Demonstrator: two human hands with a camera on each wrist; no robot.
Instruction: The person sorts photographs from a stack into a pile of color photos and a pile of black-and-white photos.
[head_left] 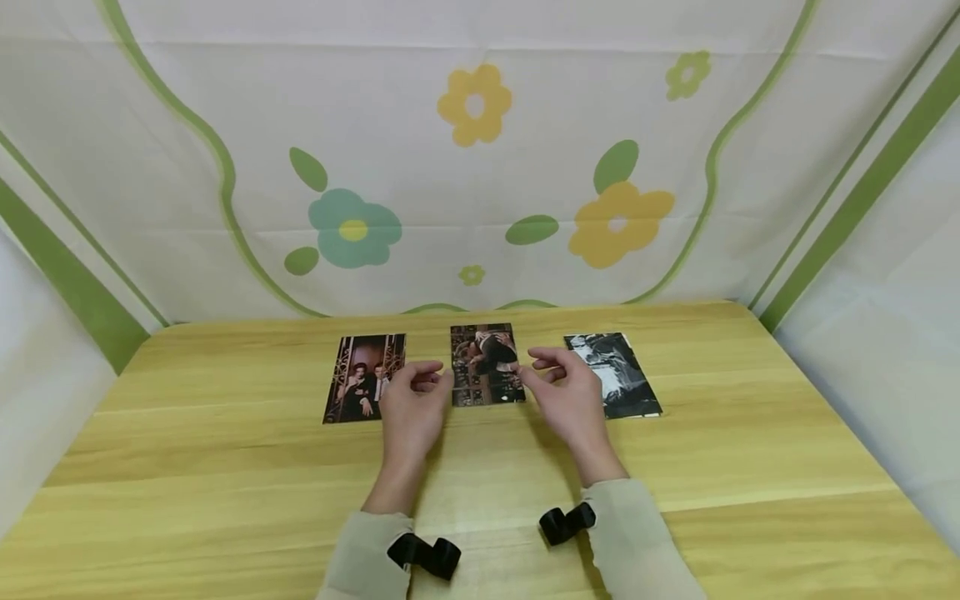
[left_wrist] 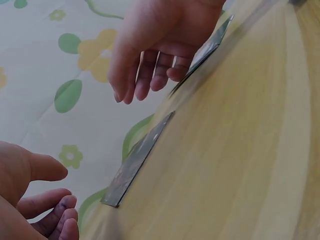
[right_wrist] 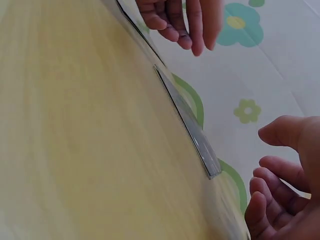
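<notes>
Head view: got left hand (head_left: pixel 415 408) and right hand (head_left: pixel 566 396) hovering over the table (head_left: pixel 487 475) near its back edge, with the middle photo (head_left: pixel 487 362) lying between them. Left wrist view: shows left fingers (left_wrist: pixel 45 202) loosely curved, with a parted thumb (left_wrist: pixel 49 168), clear of the photo. Right wrist view: pretty much the same with right fingers (right_wrist: pixel 285 171), just off the photo.

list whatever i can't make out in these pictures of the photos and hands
Left photo: lower right part, hidden by the left hand, head view.
Right photo: lower left part, hidden by the right hand, head view.
Middle photo: its image, too slanted to read, both wrist views.
Left sleeve: cut off by the bottom edge, head view.
</notes>
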